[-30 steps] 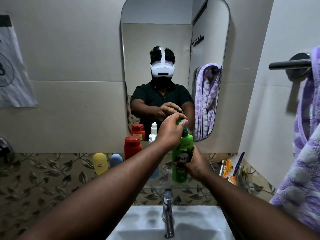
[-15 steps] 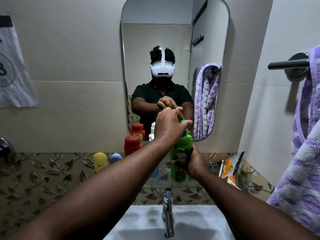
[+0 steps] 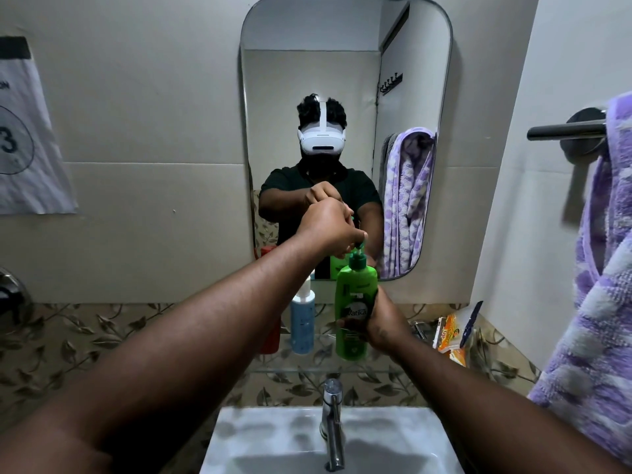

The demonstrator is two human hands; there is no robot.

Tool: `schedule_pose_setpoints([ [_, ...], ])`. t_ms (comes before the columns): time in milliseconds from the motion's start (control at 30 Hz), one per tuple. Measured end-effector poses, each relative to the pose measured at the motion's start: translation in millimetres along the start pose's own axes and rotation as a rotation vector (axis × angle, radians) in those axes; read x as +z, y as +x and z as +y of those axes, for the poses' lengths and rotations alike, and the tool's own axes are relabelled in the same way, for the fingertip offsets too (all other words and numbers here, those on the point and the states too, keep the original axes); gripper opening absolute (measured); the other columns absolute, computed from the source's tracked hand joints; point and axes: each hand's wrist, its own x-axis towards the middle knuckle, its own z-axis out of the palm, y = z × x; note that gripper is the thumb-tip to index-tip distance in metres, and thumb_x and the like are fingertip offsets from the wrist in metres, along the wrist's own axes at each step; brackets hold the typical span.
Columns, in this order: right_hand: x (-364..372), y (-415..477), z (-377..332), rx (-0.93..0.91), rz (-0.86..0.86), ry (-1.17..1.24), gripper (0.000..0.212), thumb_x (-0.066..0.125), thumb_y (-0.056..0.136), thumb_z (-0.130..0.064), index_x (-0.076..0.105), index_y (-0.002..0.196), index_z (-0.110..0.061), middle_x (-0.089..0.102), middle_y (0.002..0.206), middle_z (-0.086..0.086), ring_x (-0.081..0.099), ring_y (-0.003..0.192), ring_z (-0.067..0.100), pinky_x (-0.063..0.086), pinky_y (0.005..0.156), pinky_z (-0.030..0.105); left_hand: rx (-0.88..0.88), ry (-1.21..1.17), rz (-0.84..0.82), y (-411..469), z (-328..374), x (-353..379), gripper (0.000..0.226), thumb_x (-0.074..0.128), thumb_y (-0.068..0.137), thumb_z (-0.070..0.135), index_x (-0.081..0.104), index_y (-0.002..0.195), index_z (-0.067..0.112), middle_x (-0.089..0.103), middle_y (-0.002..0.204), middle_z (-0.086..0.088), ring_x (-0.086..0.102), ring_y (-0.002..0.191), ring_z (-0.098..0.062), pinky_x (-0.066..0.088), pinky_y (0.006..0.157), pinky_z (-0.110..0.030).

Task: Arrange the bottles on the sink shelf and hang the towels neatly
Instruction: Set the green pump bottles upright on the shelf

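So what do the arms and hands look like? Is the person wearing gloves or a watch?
No gloves, and no watch, ring or bracelet shows. The left hand and right hand are bare, and so are the left forearm and right forearm. The mirror shows why: the dark shirt has short sleeves that stop above the elbows.

The shelf (image 3: pixel 307 370) centre is blocked by the green bottle (image 3: pixel 354 313), which the right grip (image 3: pixel 379 323) holds at the body and the left grip (image 3: pixel 328 227) at the pump. A blue-and-white bottle (image 3: pixel 302 323) stands just left of it, with a red bottle (image 3: pixel 272 340) further left. Orange packets (image 3: pixel 451 340) fill the right end. The tap (image 3: pixel 331 422) rises near the shelf edge. Open passage: over the sink (image 3: pixel 273 415), between the forearms. The purple towel (image 3: pixel 598 302) bounds the right.
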Motion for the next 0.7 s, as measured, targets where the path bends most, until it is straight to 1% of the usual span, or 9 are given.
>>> schedule_pose_setpoints([
  [67, 1, 4, 1, 0.006, 0.004, -0.021, 0.089, 0.086, 0.048, -0.060, 0.046, 0.126, -0.046, 0.069, 0.119, -0.010, 0.064, 0.112, 0.021, 0.055, 0.093, 0.055, -0.029, -0.038, -0.028, 2, 1, 0, 0.023, 0.086, 0.082, 0.022, 0.073, 0.076, 0.005, 0.076, 0.070, -0.011, 0.077, 0.060, -0.019, 0.067, 0.061, -0.038],
  [133, 4, 7, 3, 0.008, 0.033, -0.043, 0.087, 0.081, 0.046, -0.066, 0.046, 0.124, -0.048, 0.069, 0.118, -0.009, 0.064, 0.110, 0.022, 0.055, 0.092, 0.056, -0.055, -0.060, -0.030, 4, 1, 2, 0.022, 0.086, 0.083, 0.022, 0.074, 0.080, 0.004, 0.077, 0.072, -0.012, 0.077, 0.059, -0.018, 0.067, 0.061, -0.039],
  [233, 10, 16, 11, 0.034, 0.071, -0.016, 0.065, 0.079, 0.059, -0.062, 0.047, 0.116, -0.052, 0.070, 0.112, -0.009, 0.066, 0.106, 0.024, 0.057, 0.088, 0.055, -0.086, -0.082, -0.015, 8, -1, 6, 0.021, 0.087, 0.083, 0.023, 0.073, 0.084, 0.006, 0.077, 0.074, -0.012, 0.077, 0.059, -0.018, 0.066, 0.060, -0.039],
  [333, 17, 24, 19, 0.035, 0.097, 0.037, 0.058, 0.078, 0.061, -0.061, 0.048, 0.110, -0.055, 0.071, 0.108, -0.010, 0.067, 0.100, 0.022, 0.058, 0.085, 0.054, -0.120, -0.107, 0.005, 10, -3, 10, 0.022, 0.087, 0.082, 0.024, 0.073, 0.086, 0.008, 0.077, 0.076, -0.012, 0.077, 0.060, -0.019, 0.066, 0.060, -0.040],
  [433, 18, 19, 13, 0.042, 0.135, 0.080, 0.029, 0.072, 0.086, -0.044, 0.051, 0.102, -0.054, 0.072, 0.100, -0.012, 0.067, 0.095, 0.013, 0.059, 0.086, 0.051, -0.118, -0.117, 0.038, 11, -6, 12, 0.021, 0.088, 0.081, 0.024, 0.074, 0.085, 0.010, 0.076, 0.076, -0.011, 0.077, 0.062, -0.019, 0.066, 0.060, -0.040],
  [467, 18, 17, 12, 0.036, 0.143, 0.064, 0.027, 0.070, 0.089, -0.040, 0.050, 0.102, -0.052, 0.072, 0.100, -0.013, 0.066, 0.094, 0.011, 0.059, 0.086, 0.050, -0.117, -0.116, 0.045, 10, -8, 12, 0.021, 0.088, 0.080, 0.025, 0.074, 0.085, 0.010, 0.076, 0.076, -0.010, 0.076, 0.062, -0.019, 0.066, 0.060, -0.040],
  [533, 17, 14, 8, 0.014, 0.136, 0.012, 0.032, 0.072, 0.087, -0.041, 0.048, 0.106, -0.048, 0.071, 0.103, -0.012, 0.066, 0.096, 0.013, 0.059, 0.085, 0.047, -0.121, -0.120, 0.055, 10, -9, 13, 0.022, 0.088, 0.080, 0.025, 0.073, 0.083, 0.009, 0.076, 0.075, -0.010, 0.076, 0.061, -0.018, 0.066, 0.059, -0.039],
  [633, 16, 12, 3, 0.003, 0.104, -0.022, 0.050, 0.080, 0.079, -0.042, 0.047, 0.117, -0.045, 0.070, 0.108, -0.011, 0.065, 0.098, 0.016, 0.058, 0.086, 0.046, -0.117, -0.116, 0.069, 11, -11, 12, 0.022, 0.088, 0.080, 0.026, 0.074, 0.082, 0.009, 0.076, 0.074, -0.009, 0.076, 0.060, -0.016, 0.066, 0.060, -0.039],
  [700, 16, 12, 1, 0.005, 0.091, -0.026, 0.056, 0.082, 0.076, -0.040, 0.046, 0.119, -0.044, 0.069, 0.109, -0.010, 0.065, 0.099, 0.016, 0.058, 0.087, 0.047, -0.110, -0.111, 0.079, 11, -12, 11, 0.023, 0.088, 0.080, 0.027, 0.074, 0.081, 0.010, 0.076, 0.073, -0.008, 0.076, 0.061, -0.015, 0.066, 0.060, -0.038],
])
